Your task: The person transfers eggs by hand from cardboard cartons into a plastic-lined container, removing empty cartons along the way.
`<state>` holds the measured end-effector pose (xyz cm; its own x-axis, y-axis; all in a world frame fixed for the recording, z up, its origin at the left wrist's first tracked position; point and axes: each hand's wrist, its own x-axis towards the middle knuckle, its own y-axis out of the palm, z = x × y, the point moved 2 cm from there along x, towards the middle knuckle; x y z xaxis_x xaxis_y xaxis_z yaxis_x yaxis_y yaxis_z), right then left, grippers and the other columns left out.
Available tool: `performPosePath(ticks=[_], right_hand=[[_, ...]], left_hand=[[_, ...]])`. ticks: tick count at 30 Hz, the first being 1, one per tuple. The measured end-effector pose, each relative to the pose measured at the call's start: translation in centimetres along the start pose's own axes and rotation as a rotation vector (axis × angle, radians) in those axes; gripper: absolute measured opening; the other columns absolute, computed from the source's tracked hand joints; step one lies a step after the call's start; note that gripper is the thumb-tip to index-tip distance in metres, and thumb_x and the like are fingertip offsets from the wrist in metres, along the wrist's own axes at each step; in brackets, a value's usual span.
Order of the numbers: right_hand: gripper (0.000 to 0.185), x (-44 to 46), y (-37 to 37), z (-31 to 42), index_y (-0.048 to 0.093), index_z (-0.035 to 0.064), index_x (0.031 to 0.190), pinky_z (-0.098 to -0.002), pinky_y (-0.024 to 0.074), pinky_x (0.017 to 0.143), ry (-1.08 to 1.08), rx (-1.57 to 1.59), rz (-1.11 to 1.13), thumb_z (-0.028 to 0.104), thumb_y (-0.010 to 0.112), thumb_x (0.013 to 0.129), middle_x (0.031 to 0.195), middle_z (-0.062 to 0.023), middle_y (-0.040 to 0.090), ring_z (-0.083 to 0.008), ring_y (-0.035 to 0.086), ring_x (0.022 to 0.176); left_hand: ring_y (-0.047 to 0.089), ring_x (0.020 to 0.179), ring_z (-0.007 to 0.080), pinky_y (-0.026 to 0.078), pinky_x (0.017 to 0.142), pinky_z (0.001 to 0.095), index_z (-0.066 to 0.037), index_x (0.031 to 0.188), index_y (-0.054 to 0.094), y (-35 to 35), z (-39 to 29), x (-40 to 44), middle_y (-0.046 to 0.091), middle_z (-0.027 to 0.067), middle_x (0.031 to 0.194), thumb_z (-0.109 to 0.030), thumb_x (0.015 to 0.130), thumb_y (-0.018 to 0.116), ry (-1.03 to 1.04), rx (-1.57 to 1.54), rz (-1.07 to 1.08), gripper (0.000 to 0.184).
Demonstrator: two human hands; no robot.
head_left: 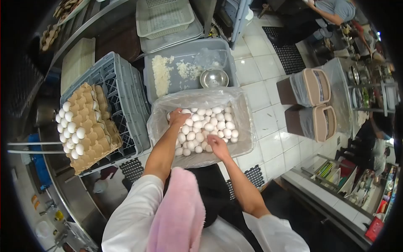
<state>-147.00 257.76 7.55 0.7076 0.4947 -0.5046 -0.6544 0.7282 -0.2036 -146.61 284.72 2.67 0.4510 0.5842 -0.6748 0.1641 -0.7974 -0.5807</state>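
White eggs [197,130] fill a tub lined with clear plastic [247,130] in front of me. My left hand [178,118] reaches into the tub's back left part, its fingers curled round an egg by the fingertips, partly hidden by the hand's back. Over the front right of the pile is my right hand [218,147], its fingers loosely bent and apart, close to the eggs with nothing visibly held. Left of the tub, a stack of cardboard egg trays [93,122] carries several more eggs [69,126] along its left side.
The trays rest on a grey plastic crate [126,80]. Behind the tub, a grey bin [149,77] holds white crumbly bits, clear plastic and a metal bowl [214,78]. Two lidded brown bins [317,86] stand right on the tiled floor. A person [336,10] is at the upper right.
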Motion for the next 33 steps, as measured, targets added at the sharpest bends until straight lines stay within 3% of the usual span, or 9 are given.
performPosePath(ticks=[7, 12, 15, 18, 21, 24, 29, 32, 33], right_hand=[[0.026, -4.1, -1.9, 6.0, 0.067, 0.0, 0.119, -0.0299, 0.0535, 0.086, -0.042, -0.089, -0.013, 0.014, 0.063, 0.097, 0.108, -0.0119, 0.072, -0.016, 0.068, 0.096], [0.023, -3.5, 4.8, 24.0, 0.066, 0.0019, 0.118, -0.0306, 0.052, 0.082, -0.443, -0.162, 0.091, 0.012, 0.063, 0.097, 0.102, -0.0098, 0.07, -0.0139, 0.065, 0.091], [0.026, -4.3, 12.2, 33.9, 0.066, 0.002, 0.118, -0.0333, 0.0517, 0.085, -0.775, -0.24, 0.208, 0.013, 0.067, 0.094, 0.114, -0.013, 0.068, -0.0231, 0.066, 0.1], [0.033, -4.0, 21.9, 38.8, 0.063, 0.0024, 0.121, -0.0422, 0.0462, 0.101, -1.133, -0.35, 0.338, 0.008, 0.067, 0.089, 0.125, -0.0168, 0.063, -0.0376, 0.057, 0.119], [0.038, -3.8, 30.1, 41.8, 0.065, 0.0077, 0.122, -0.0437, 0.0392, 0.109, -1.253, -0.526, 0.403, 0.007, 0.068, 0.085, 0.129, -0.0167, 0.062, -0.0375, 0.051, 0.127], [0.044, -1.5, 35.4, 41.9, 0.065, 0.0084, 0.123, -0.0463, 0.0394, 0.108, -1.267, -0.783, 0.453, 0.009, 0.071, 0.079, 0.128, -0.0154, 0.063, -0.0363, 0.05, 0.129], [0.043, -1.4, 35.3, 44.4, 0.064, 0.0082, 0.123, -0.0419, 0.0453, 0.101, -1.244, -0.729, 0.574, 0.012, 0.074, 0.081, 0.12, -0.0119, 0.067, -0.0307, 0.059, 0.119], [0.015, -4.0, 33.6, 44.8, 0.066, 0.0035, 0.104, -0.0306, 0.0557, 0.076, -0.312, 0.481, 0.583, 0.007, 0.065, 0.089, 0.096, -0.0079, 0.067, -0.0184, 0.067, 0.094], [0.015, -3.6, 33.6, 43.9, 0.066, 0.0035, 0.104, -0.0306, 0.0557, 0.076, -0.315, 0.478, 0.569, 0.007, 0.065, 0.089, 0.096, -0.0079, 0.067, -0.0184, 0.067, 0.094]], left_hand=[[0.053, 0.131, 0.0417, 0.048, 0.105, 0.0469, -0.026, 0.142, 0.052, 3.0, 2.5, 3.7, 0.03, 0.0242, 0.157, -0.034, 0.075, 0.075, 0.013, 0.217, -0.048, 0.071], [0.037, 0.143, 0.0432, 0.04, 0.111, 0.0518, -0.021, 0.151, 0.038, 2.1, 3.8, -0.4, 0.023, 0.0291, 0.159, -0.037, 0.075, 0.078, 0.198, 0.024, -0.15, 0.088], [0.049, 0.133, 0.0288, 0.043, 0.106, 0.0426, -0.007, 0.139, 0.053, -8.6, 1.0, -15.1, 0.057, 0.0206, 0.136, -0.026, 0.092, 0.067, 0.855, -0.548, -0.038, 0.052], [0.068, 0.095, 0.0191, 0.054, 0.083, 0.0319, -0.003, 0.12, 0.067, -20.2, 5.4, -25.7, 0.072, 0.0101, 0.111, -0.015, 0.087, 0.074, 0.725, -0.519, 0.48, 0.035], [0.067, 0.078, 0.0126, 0.054, 0.072, 0.0302, -0.002, 0.1, 0.069, -31.7, 11.3, -29.2, 0.071, 0.0081, 0.089, -0.002, 0.086, 0.068, 0.777, -0.546, -0.375, 0.014], [0.064, 0.079, 0.0275, 0.052, 0.073, 0.0362, -0.003, 0.102, 0.067, -42.3, 17.5, -29.0, 0.065, 0.0122, 0.087, 0.0, 0.081, 0.07, 0.732, -0.129, -0.946, 0.021], [0.06, 0.105, 0.0316, 0.05, 0.092, 0.0392, -0.004, 0.116, 0.066, -48.2, 21.5, -27.9, 0.066, 0.0122, 0.106, -0.004, 0.077, 0.074, 0.692, 0.099, -0.849, 0.039], [0.058, 0.11, 0.0331, 0.049, 0.095, 0.0404, -0.005, 0.119, 0.065, -48.1, 21.0, -26.8, 0.065, 0.0125, 0.113, -0.005, 0.076, 0.076, 0.802, 0.204, -0.789, 0.044], [0.056, 0.112, 0.0335, 0.048, 0.097, 0.0407, -0.006, 0.12, 0.065, -47.9, 20.7, -26.4, 0.064, 0.0124, 0.116, -0.006, 0.075, 0.076, 0.816, 0.258, -0.756, 0.046]])
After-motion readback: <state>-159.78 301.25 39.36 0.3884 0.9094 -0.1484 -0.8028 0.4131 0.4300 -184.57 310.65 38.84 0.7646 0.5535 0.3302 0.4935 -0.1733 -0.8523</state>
